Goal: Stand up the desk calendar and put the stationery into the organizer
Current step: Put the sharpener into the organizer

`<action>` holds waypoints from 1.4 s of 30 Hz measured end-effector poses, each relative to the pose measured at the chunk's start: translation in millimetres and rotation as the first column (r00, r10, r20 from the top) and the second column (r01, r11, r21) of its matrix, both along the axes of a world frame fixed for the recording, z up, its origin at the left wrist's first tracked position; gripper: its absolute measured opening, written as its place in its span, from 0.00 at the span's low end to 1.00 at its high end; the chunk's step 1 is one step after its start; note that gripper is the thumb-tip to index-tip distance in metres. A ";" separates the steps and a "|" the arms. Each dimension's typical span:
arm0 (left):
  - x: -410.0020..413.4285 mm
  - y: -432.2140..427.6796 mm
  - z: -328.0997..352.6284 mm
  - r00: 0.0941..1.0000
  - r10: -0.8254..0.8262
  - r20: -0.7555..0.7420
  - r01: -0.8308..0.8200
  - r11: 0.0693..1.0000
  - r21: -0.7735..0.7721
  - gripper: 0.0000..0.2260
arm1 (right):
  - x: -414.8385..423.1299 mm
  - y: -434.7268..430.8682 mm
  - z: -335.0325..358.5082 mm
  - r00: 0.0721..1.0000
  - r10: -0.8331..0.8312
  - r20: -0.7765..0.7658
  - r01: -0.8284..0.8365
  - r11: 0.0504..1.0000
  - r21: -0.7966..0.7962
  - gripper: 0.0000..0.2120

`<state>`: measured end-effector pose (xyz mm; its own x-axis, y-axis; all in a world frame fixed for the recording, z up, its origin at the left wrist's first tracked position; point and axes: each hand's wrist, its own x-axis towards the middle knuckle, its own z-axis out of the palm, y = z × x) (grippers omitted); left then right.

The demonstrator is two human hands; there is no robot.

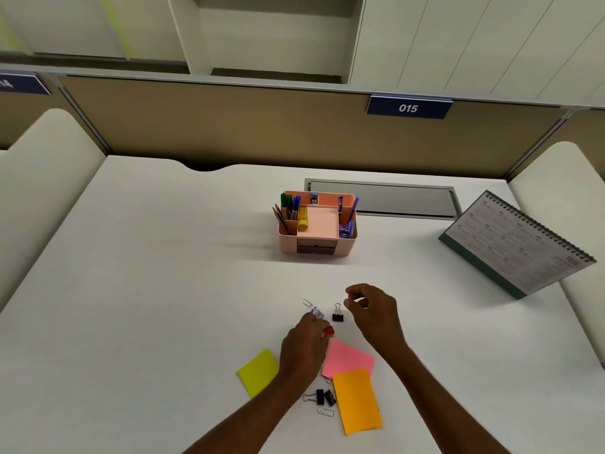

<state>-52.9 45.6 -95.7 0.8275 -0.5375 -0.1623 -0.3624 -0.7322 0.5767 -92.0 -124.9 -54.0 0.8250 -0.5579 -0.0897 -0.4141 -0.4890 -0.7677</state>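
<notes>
Pink organizer [347,246] holding pens [289,204]; spiral desk calendar [517,247] standing. Left hand [302,348] grips two small clips [317,312]; right hand [373,312] curled, its grip unclear. Three sticky pads [358,401], three black binder clips [338,316].

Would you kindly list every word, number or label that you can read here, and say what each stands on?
"015": on the blue sign on the partition.
"14": on the other blue sign at the left edge, blurred and cut off by the frame.
Print on the desk calendar: too small to read.
Labels on the markers in the organizer: too small to read.
</notes>
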 end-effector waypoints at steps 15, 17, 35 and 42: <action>24.6 -16.9 50.4 0.404 -0.018 -0.915 -0.705 0.632 -0.323 0.11 | -15.5 10.9 13.8 0.987 0.108 0.117 -0.126 0.978 0.163 0.18; 28.5 -19.6 56.3 0.342 -0.070 -0.937 -0.753 0.577 -0.317 0.12 | -8.9 11.4 21.7 0.981 0.097 0.168 -0.121 0.982 0.144 0.16; 67.6 -31.1 79.3 0.370 -0.092 -0.924 -0.792 0.489 -0.366 0.12 | 47.2 -1.0 41.4 0.963 0.242 0.116 -0.230 0.967 -0.105 0.21; 91.2 -51.6 84.7 0.329 0.013 -0.944 -0.871 0.389 -0.298 0.12 | 76.1 6.3 41.8 0.983 0.113 0.145 -0.092 0.986 -0.140 0.13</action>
